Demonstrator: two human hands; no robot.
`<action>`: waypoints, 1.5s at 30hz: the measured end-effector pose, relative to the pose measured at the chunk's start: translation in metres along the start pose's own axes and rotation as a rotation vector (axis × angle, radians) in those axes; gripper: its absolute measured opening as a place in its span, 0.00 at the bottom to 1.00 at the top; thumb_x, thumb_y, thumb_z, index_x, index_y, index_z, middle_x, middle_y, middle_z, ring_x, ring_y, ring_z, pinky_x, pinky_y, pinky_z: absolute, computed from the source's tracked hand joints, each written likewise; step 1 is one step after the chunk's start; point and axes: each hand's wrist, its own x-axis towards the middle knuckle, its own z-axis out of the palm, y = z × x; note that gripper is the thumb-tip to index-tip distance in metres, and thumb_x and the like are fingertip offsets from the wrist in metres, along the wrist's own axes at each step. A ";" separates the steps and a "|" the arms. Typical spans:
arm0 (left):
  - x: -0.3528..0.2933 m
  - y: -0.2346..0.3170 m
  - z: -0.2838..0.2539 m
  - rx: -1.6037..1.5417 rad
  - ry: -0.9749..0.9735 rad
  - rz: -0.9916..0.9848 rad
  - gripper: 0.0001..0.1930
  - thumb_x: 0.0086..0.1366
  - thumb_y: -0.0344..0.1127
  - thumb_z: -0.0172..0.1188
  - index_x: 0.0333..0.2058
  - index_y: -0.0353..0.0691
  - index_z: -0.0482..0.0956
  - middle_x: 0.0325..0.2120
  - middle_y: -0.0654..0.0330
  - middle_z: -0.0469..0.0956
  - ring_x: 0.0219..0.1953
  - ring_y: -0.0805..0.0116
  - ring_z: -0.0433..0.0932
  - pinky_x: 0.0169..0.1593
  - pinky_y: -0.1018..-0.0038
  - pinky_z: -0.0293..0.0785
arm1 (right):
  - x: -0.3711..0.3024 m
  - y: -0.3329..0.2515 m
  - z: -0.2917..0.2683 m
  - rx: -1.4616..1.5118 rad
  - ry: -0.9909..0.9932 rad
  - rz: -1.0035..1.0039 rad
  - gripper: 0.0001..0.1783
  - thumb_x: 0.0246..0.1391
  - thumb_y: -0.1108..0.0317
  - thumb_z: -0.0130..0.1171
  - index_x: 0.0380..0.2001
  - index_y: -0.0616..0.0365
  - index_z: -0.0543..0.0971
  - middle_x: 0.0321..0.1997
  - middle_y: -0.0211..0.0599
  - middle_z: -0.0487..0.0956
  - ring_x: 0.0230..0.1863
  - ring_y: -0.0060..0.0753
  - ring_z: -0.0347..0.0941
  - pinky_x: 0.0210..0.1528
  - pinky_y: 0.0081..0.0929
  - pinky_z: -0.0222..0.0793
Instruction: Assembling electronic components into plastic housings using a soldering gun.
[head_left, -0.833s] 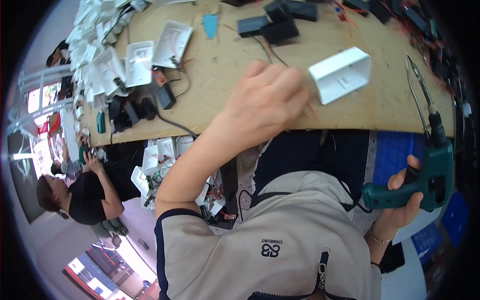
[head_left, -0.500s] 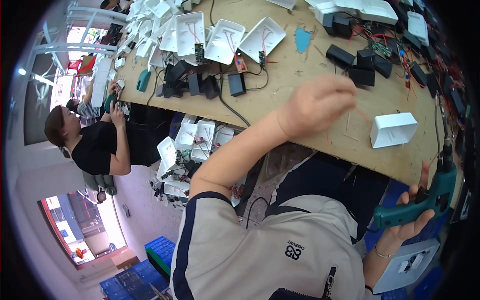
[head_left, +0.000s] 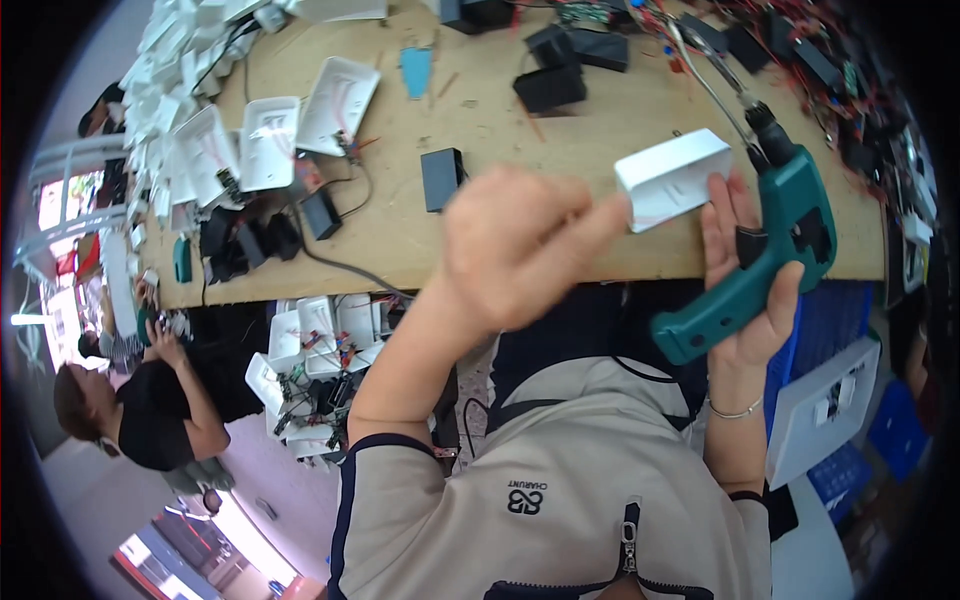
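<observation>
My right hand (head_left: 745,300) is closed around the handle of a green soldering gun (head_left: 765,265) with a black trigger and a metal tip pointing up and away. Fingers of that hand stretch past the trigger to the right end of a small white plastic box (head_left: 675,178). At the box's left end is my left hand (head_left: 520,250), its outstretched finger at the edge. Motion blurs this hand, so whether it grips the box is unclear. The box's hollow side is turned toward me. Left of my left hand stands a black box (head_left: 441,180).
White trays (head_left: 268,150) with wires and boards lie at the left of the wooden table (head_left: 400,235). Black boxes (head_left: 550,88) and tangled wires fill the far right. More trays (head_left: 318,325) are stacked below the edge. Another person (head_left: 160,420) sits at the left.
My view has turned right. The left hand has come down to the white box's left end. The right hand has raised the soldering gun from beside the table to the box's right end.
</observation>
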 end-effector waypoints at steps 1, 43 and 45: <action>-0.003 0.011 0.010 -0.030 -0.028 -0.021 0.14 0.38 0.25 0.58 0.30 0.38 0.77 0.21 0.64 0.69 0.19 0.70 0.67 0.21 0.76 0.60 | -0.002 0.002 0.002 -0.014 0.017 -0.022 0.42 0.48 0.51 0.51 0.58 0.62 0.47 0.61 0.56 0.45 0.63 0.53 0.40 0.63 0.37 0.42; 0.013 0.048 0.070 -0.043 -0.157 -0.278 0.08 0.44 0.27 0.61 0.26 0.39 0.74 0.26 0.60 0.70 0.27 0.65 0.70 0.31 0.74 0.62 | -0.010 -0.012 -0.020 -0.135 0.068 -0.090 0.38 0.49 0.51 0.51 0.55 0.65 0.53 0.55 0.52 0.60 0.56 0.47 0.58 0.56 0.37 0.56; 0.018 0.046 0.068 0.048 -0.102 -0.206 0.07 0.43 0.28 0.61 0.24 0.39 0.75 0.28 0.60 0.71 0.30 0.65 0.70 0.36 0.74 0.60 | -0.018 -0.023 -0.030 -0.287 0.018 -0.115 0.41 0.49 0.47 0.48 0.57 0.64 0.50 0.58 0.55 0.54 0.60 0.48 0.52 0.59 0.36 0.51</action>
